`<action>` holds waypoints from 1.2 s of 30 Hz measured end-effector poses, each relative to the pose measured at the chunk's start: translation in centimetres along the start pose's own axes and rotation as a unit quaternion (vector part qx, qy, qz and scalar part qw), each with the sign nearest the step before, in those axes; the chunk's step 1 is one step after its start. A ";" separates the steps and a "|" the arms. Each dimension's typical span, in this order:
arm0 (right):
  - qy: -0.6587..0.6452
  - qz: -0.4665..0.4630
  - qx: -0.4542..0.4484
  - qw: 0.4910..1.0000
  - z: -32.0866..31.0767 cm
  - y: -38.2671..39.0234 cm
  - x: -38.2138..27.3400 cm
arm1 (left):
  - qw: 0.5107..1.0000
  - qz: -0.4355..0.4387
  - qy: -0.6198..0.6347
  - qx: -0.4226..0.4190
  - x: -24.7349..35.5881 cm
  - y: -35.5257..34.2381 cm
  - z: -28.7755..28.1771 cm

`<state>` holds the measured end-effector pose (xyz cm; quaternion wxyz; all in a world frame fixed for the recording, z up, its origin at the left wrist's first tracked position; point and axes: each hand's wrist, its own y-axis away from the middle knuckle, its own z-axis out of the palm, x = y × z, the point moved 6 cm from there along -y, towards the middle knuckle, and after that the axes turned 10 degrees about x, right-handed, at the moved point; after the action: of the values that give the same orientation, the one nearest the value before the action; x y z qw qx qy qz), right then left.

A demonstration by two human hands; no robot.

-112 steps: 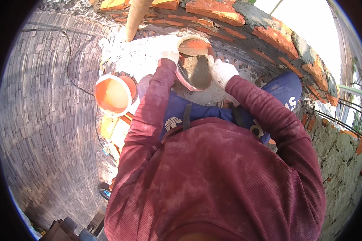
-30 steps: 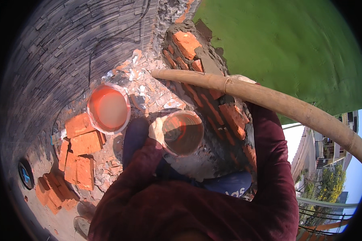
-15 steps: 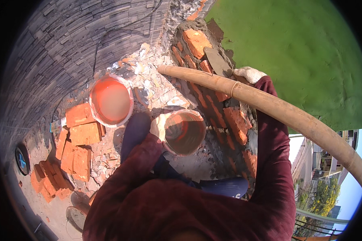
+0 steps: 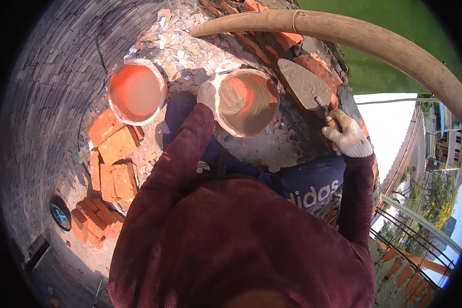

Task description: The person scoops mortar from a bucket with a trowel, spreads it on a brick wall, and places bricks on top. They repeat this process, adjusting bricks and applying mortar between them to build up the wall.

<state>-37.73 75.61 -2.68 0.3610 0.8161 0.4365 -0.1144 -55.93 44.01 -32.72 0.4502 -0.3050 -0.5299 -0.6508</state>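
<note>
My gloved right hand (image 4: 348, 134) is closed round the handle of a trowel (image 4: 307, 84), whose broad blade is coated in grey mortar. The blade hangs over the low brick wall (image 4: 321, 72), to the right of the mortar bucket (image 4: 247, 102). That bucket holds some wet mortar, with orange inner wall showing through. My left hand (image 4: 208, 94), also gloved, grips the bucket's left rim; its fingertips are partly hidden. Left of it stands a second bucket (image 4: 137, 92) with cloudy liquid inside.
A thick bamboo pole (image 4: 339, 28) slants across the wall at the upper right. Stacked orange bricks (image 4: 119, 146) and a further brick pile (image 4: 95, 220) lie at the left. Rubble (image 4: 185, 46) covers ground beyond the buckets. A grey stone-patterned wall (image 4: 51, 92) bounds the left.
My right hand has drawn the trowel back from the far brickwork, under the bamboo pole, toward my body. My left hand stays on the bucket. The whole view has shifted.
</note>
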 end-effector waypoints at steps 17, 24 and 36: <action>0.315 -0.171 0.057 0.932 20.9 -5.1 8.9 | 0.539 0.556 -0.625 -0.102 -2.7 -5.1 2.3; 0.337 -0.178 0.026 0.924 22.1 -4.7 8.1 | 0.592 0.507 -0.616 -0.111 -2.4 -2.2 5.2; 0.220 -0.166 -0.025 0.961 23.8 -7.2 9.3 | 0.717 0.452 -0.508 -0.157 0.7 4.6 8.5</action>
<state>-34.91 67.63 -27.84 0.2523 0.7282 0.6369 0.0205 -52.69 51.87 -28.02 0.3000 -0.8590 -0.3683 -0.1910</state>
